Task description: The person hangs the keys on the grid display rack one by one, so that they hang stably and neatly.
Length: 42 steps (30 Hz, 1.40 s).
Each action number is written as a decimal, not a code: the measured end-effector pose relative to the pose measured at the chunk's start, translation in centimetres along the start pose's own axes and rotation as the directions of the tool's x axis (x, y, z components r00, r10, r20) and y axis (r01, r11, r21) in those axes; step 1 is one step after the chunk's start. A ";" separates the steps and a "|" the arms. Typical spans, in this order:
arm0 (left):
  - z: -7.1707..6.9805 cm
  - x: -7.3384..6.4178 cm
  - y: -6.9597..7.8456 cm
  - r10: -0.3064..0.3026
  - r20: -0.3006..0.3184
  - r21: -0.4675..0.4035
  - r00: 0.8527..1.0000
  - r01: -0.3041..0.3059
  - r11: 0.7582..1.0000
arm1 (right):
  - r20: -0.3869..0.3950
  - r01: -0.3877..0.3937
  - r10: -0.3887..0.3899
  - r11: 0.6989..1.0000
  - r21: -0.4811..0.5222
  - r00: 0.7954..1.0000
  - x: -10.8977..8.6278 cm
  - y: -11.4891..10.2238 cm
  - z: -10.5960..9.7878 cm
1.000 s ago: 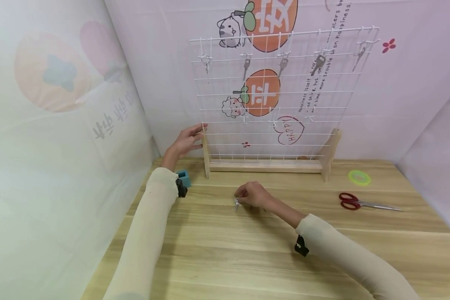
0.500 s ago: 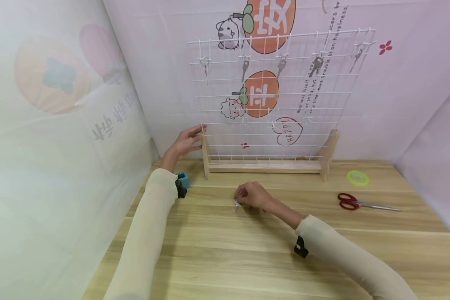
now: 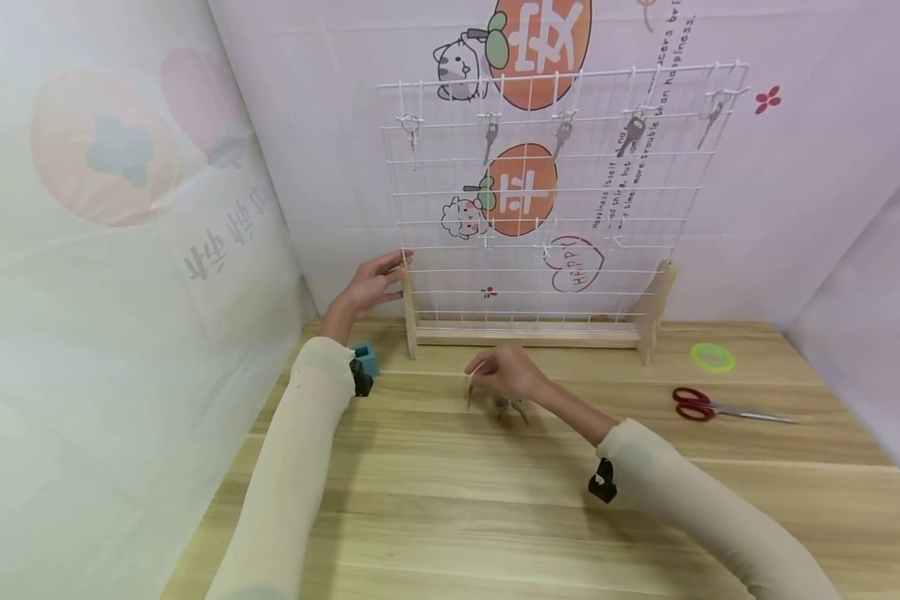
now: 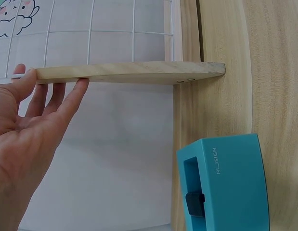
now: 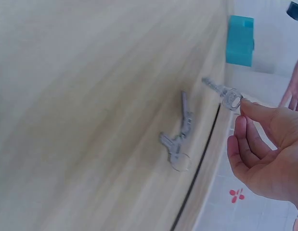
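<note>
My right hand [image 3: 507,372] pinches a silver key [image 5: 218,89] by its ring, between thumb and fingertips. The key hangs just above the wooden table, seen best in the right wrist view. Below that hand lie more keys [image 5: 174,143] on the tabletop, one with a ring on it. At the left, my left hand [image 3: 371,283] grips the wooden side post [image 4: 124,71] of a white wire grid rack [image 3: 540,194], thumb on one side and fingers on the other. Several keys, such as one at the upper right [image 3: 633,132], hang from hooks along the rack's upper part.
A teal block-shaped holder [image 4: 230,185] stands beside the left forearm. Red-handled scissors [image 3: 727,407] and a yellow-green ring-shaped item [image 3: 712,357] lie on the right of the table. Bare lower hooks [image 3: 546,250] stick out of the grid. Printed cloth walls surround the table.
My right hand has lifted slightly from the tabletop with the key, uncovering the other keys beneath it. The left hand stays on the post.
</note>
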<state>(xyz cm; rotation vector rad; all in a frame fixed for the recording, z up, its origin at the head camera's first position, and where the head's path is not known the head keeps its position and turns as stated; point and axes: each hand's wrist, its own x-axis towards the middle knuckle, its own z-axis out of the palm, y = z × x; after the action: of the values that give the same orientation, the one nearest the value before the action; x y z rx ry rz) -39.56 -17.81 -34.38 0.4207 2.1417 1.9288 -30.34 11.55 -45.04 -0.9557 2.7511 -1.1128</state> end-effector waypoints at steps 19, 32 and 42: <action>-0.2 0.0 -0.1 0.014 0.014 0.029 1.000 -0.014 0.999 | -0.138 -0.018 0.019 1.000 0.009 0.990 2.1 -3.3 -7.3; -0.2 0.0 -0.2 -0.013 -0.008 0.021 1.000 0.013 1.000 | -0.387 -0.020 0.046 0.997 0.072 0.921 4.0 -6.1 -12.2; -0.2 -0.2 -0.1 -0.014 0.001 0.012 1.000 0.014 1.000 | -0.473 -0.051 0.080 0.996 0.074 0.878 5.4 -6.6 -13.5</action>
<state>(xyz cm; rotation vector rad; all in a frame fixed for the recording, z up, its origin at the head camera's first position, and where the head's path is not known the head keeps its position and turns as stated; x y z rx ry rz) -39.48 -18.03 -34.43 0.4074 2.1510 1.9084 -34.40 13.30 -29.70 -0.6400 3.0620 -1.5943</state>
